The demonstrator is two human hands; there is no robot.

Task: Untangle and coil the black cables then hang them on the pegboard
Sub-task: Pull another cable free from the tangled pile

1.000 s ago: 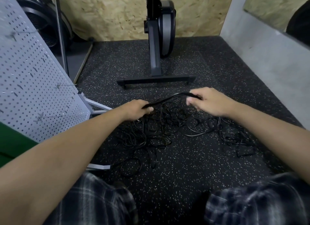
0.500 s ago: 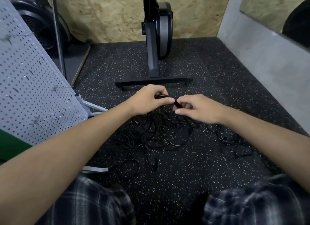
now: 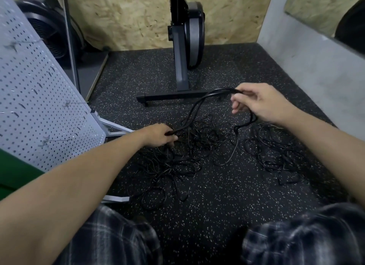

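Early days here: right hand (image 3: 262,102) pinches a doubled black cable (image 3: 197,106) raised off the floor, left hand (image 3: 160,135) has its grip curled round it low at the tangle (image 3: 189,158); nothing coiled yet, pegboard (image 3: 39,106) hooks bare on the left

Matt black rubber floor (image 3: 197,205) flecked white; glossy black plastic-sheathed cables (image 3: 177,162); perforated grey metal pegboard (image 3: 39,106); rough chipboard wall (image 3: 128,17).

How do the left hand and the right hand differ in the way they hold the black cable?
The left hand is low, at the tangled pile; the right hand is higher, above it. The left hand grips the cable in curled fingers, while the right hand pinches it at the fingertips. Both hold the same black cable.
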